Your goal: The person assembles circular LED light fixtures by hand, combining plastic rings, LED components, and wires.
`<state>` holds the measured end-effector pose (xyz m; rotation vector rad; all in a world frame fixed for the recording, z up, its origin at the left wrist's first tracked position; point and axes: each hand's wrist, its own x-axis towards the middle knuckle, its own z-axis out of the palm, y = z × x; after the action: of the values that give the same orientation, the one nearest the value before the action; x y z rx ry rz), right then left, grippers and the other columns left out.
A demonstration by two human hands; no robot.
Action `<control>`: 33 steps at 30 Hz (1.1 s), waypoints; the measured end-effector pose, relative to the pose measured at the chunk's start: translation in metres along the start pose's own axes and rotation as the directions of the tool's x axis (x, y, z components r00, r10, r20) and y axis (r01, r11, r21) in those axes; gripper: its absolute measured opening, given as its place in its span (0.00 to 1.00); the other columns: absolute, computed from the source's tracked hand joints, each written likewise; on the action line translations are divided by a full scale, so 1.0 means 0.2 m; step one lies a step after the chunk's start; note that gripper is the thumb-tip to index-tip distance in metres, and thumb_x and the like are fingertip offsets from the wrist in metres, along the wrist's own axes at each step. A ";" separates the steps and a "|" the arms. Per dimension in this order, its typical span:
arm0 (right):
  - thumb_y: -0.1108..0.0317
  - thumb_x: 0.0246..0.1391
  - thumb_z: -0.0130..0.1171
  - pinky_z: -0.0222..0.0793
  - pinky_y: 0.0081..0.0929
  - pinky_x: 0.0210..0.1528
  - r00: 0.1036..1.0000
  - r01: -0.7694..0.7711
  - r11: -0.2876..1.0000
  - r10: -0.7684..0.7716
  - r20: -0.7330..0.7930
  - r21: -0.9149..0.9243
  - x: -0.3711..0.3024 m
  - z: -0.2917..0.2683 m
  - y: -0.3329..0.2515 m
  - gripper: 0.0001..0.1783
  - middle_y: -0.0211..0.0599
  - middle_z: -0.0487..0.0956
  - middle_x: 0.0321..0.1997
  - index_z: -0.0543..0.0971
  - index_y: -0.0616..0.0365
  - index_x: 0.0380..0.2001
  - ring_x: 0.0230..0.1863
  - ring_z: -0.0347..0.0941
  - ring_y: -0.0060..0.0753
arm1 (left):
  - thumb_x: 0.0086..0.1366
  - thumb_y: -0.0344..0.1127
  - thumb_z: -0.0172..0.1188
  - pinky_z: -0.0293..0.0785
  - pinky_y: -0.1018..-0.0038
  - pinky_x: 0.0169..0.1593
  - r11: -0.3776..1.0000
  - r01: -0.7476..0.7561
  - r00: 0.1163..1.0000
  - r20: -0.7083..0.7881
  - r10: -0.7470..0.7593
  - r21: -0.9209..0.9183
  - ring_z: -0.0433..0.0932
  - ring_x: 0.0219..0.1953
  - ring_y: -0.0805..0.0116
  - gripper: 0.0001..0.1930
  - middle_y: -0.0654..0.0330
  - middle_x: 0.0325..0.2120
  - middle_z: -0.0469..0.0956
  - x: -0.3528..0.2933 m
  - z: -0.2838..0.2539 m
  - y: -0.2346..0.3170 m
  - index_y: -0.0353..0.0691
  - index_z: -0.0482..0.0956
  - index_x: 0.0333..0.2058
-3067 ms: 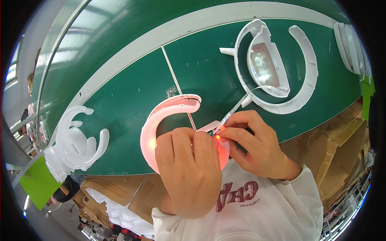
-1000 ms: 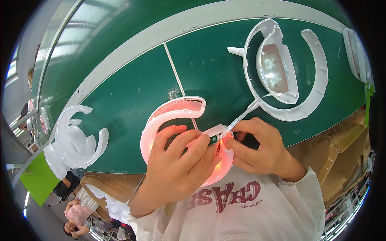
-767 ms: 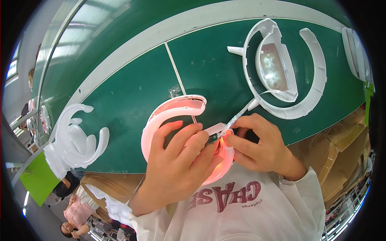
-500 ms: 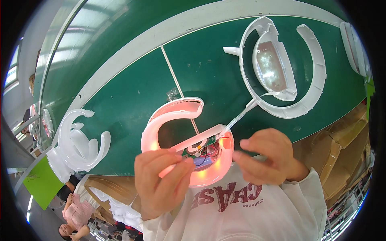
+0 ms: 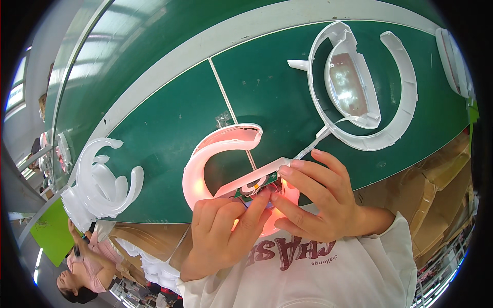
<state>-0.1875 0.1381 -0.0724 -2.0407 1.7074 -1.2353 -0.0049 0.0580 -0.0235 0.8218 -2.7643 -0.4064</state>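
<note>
A curved white plastic lamp housing (image 5: 196, 177), glowing pink-red, lies at the table's near edge. In its open lower part sit a green circuit board and wires (image 5: 250, 189), partly hidden by my fingers. My left hand (image 5: 221, 233) is closed at these parts, its thumb and fingertips bunched together; what they pinch, if anything, is hidden. My right hand (image 5: 323, 203) spreads its fingers over the housing's right side, fingertips touching the straight edge and the wiring area. A thin pale strip (image 5: 306, 150) runs from there to a white curved shell (image 5: 372, 142) farther right.
Stacked translucent white curved parts (image 5: 105, 190) stand at the left of the green table (image 5: 169, 133). More white shells (image 5: 452, 61) lie at the far right rim. Brown cardboard (image 5: 411, 205) is beside me on the right. Another person (image 5: 90, 262) is at lower left.
My right hand has moved left onto the housing, its fingers spreading. My left hand has shifted right to the wires. The person at lower left has changed pose, an arm now raised.
</note>
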 end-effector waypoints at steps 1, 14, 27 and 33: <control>0.54 0.56 0.62 0.69 0.50 0.57 1.000 0.001 1.000 -0.001 -0.003 0.005 0.01 0.00 0.00 0.16 0.46 0.78 0.53 0.79 0.58 0.35 0.56 0.74 0.44 | 0.47 0.33 0.73 0.62 0.73 0.30 0.996 0.058 0.998 0.040 -0.056 -0.063 0.67 0.29 0.69 0.20 0.66 0.27 0.65 0.00 -0.01 0.00 0.40 0.85 0.41; 0.61 0.49 0.63 0.68 0.53 0.58 0.995 -0.066 0.998 0.064 0.077 0.021 0.01 -0.01 0.02 0.11 0.51 0.76 0.56 0.77 0.56 0.31 0.59 0.72 0.50 | 0.50 0.25 0.70 0.63 0.72 0.29 0.897 0.335 0.941 0.158 -0.300 -0.289 0.68 0.28 0.65 0.13 0.62 0.26 0.69 0.03 -0.03 0.03 0.36 0.85 0.37; 0.60 0.52 0.60 0.64 0.56 0.60 0.992 -0.015 1.000 0.013 0.128 0.012 0.00 -0.03 0.03 0.16 0.56 0.71 0.60 0.79 0.58 0.40 0.61 0.68 0.55 | 0.52 0.40 0.70 0.65 0.73 0.31 0.992 0.114 0.982 0.160 -0.104 -0.059 0.65 0.28 0.67 0.19 0.62 0.27 0.65 0.04 -0.05 0.01 0.33 0.81 0.38; 0.56 0.58 0.58 0.61 0.61 0.61 0.990 0.106 0.994 -0.104 0.099 -0.024 -0.06 -0.09 0.06 0.22 0.56 0.68 0.62 0.77 0.57 0.50 0.61 0.66 0.60 | 0.51 0.35 0.73 0.70 0.71 0.33 0.954 0.156 0.970 -0.141 -0.197 -0.257 0.73 0.32 0.63 0.16 0.61 0.32 0.74 -0.08 -0.10 -0.03 0.37 0.83 0.38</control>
<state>-0.2084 0.1506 -0.0745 -2.1952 1.6020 -1.1258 0.0166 0.0577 -0.0090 0.9942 -2.4355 -0.6649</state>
